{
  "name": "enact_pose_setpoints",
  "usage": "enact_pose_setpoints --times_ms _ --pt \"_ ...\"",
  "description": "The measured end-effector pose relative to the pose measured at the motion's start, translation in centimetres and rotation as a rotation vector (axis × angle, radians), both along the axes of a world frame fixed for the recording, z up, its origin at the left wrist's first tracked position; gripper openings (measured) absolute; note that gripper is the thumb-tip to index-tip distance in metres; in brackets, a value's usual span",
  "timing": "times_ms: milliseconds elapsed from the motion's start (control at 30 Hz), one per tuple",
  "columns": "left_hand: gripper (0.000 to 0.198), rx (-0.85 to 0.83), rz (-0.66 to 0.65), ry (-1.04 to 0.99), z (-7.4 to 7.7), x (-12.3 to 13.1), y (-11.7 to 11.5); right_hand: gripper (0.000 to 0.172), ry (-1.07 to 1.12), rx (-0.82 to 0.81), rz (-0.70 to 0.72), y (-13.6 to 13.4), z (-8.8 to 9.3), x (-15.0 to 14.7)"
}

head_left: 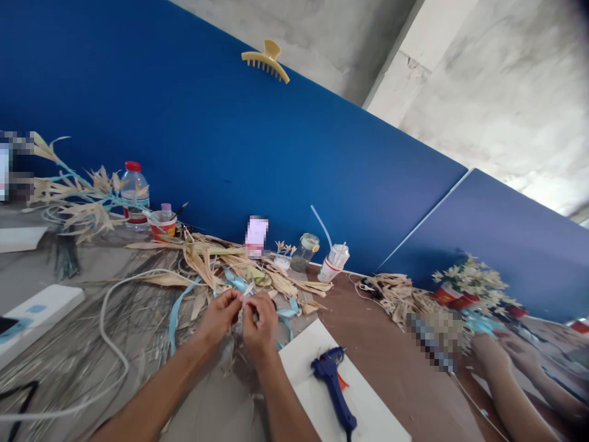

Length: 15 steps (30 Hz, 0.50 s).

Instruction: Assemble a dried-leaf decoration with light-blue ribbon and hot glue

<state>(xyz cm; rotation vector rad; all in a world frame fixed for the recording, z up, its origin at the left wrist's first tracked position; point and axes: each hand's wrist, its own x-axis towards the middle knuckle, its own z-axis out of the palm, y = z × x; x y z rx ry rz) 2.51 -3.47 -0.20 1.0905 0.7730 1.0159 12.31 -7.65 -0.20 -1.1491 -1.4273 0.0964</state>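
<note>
My left hand (221, 315) and my right hand (260, 322) meet above the table's middle, thumbs and fingertips pinched together. A small pale piece (248, 290), possibly a strip of dried husk, pokes up between the fingertips of both. Its lower part is hidden by my fingers. Dried corn husks (207, 264) lie in a loose heap just beyond my hands. Light blue ribbon (175, 316) curls to the left of them, with more around the right. A blue hot glue gun (332, 383) rests on a white board (381, 411) to the right of my right forearm.
Husk flowers on blue stems (92, 196), a bottle (136, 205) and a red cup (162, 231) stand at left. A power strip (46, 316), white cable (108, 334) and thin wires lie nearer. A phone (256, 233), jar (304, 255) and paper cup (327, 270) line the blue partition (276, 153). Another person's hands (501, 353) work at right.
</note>
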Motion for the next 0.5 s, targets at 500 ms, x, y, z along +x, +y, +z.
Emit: enact_pose_setpoints --times_ms 500 --pt "0.036 0.041 -0.026 0.038 -0.8 -0.2 0.9 0.038 0.538 -0.069 0.011 0.1 0.4 0.8"
